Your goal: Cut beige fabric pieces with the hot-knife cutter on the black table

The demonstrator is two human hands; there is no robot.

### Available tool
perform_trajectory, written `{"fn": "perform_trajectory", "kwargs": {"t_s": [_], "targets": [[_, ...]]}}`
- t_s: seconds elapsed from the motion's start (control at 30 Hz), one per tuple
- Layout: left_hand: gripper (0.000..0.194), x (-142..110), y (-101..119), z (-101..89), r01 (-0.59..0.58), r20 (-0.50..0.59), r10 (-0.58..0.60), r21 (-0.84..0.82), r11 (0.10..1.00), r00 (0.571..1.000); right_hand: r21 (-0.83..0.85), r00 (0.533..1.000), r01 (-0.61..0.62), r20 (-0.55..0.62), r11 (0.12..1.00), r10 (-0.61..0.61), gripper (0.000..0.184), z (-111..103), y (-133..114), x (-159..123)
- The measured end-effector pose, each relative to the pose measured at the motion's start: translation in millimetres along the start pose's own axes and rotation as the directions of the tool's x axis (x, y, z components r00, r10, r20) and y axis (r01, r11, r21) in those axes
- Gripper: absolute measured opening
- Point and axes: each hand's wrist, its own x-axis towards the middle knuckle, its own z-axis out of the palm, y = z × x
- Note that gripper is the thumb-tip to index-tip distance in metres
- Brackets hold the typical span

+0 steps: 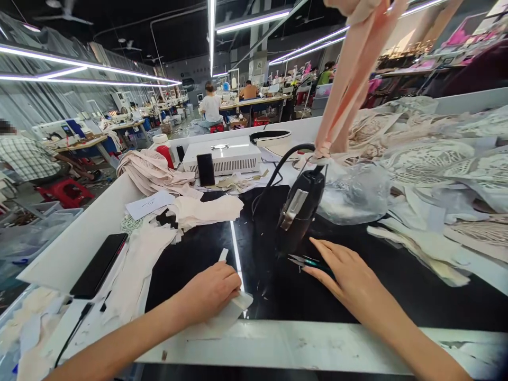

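My left hand (216, 288) is closed around a small piece of pale fabric (243, 300); one end sticks out above the knuckles and the rest hangs below the fingers. In my right hand (347, 270) is a pair of thread snips (309, 261), lying between thumb and fingers with the blades pointing left. Both hands are low over the black work surface (262, 286), apart from each other. A black corded tool like an electric clipper (299, 203) hangs just beyond my right fingertips, tied up by peach fabric strips (349, 79).
On the left are pale fabric pieces (138, 264), a black phone (99, 266) and a paper slip (150, 204). A white metal box (234, 156) with a phone (205, 169) against it stands behind. Lace pieces (432, 159) and a plastic bag (355, 193) lie right. People sit farther off.
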Motion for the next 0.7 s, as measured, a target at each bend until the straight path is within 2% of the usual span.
{"fn": "perform_trajectory", "kwargs": {"t_s": [0.1,0.2,0.27,0.37,0.43,0.53,0.6,0.7], "targets": [[0.010,0.0,-2.4,0.2,0.003,0.004,-0.003,0.066,0.998,1.000,-0.076,1.000,0.031,0.000,0.997,-0.031,0.072,9.1,16.9,-15.6],[0.013,1.8,-5.2,-1.4,0.070,0.000,-0.070,0.097,0.993,0.998,-0.059,0.998,0.055,0.027,0.997,-0.054,0.070,11.7,13.3,-15.5],[0.018,3.7,-5.9,-4.1,0.129,0.040,-0.134,0.106,0.986,0.990,-0.022,0.997,0.057,0.060,0.998,-0.056,0.069,9.4,6.0,-10.2],[0.020,5.5,-4.3,-9.4,0.223,0.115,-0.227,0.050,0.974,0.967,0.059,0.998,0.011,0.067,0.998,-0.015,0.071,3.1,-3.5,-3.1],[0.016,4.9,-1.4,-13.1,0.312,0.129,-0.300,-0.077,0.947,0.945,0.130,0.996,-0.059,0.069,0.990,0.050,0.070,-1.6,-7.2,-2.7],[0.010,2.0,4.3,-19.0,0.441,0.159,-0.413,-0.393,0.807,0.897,0.214,0.975,-0.205,0.128,0.955,0.181,0.062,-8.6,-10.3,-9.7],[0.012,-0.1,7.6,-23.1,0.497,0.216,-0.466,-0.578,0.647,0.858,0.266,0.945,-0.312,0.189,0.912,0.268,0.054,-14.3,-13.5,-17.2],[0.023,-2.2,10.8,-27.4,0.554,0.335,-0.490,-0.722,0.415,0.805,0.336,0.894,-0.436,0.270,0.835,0.358,0.044,-25.8,-27.1,-26.8]]}}
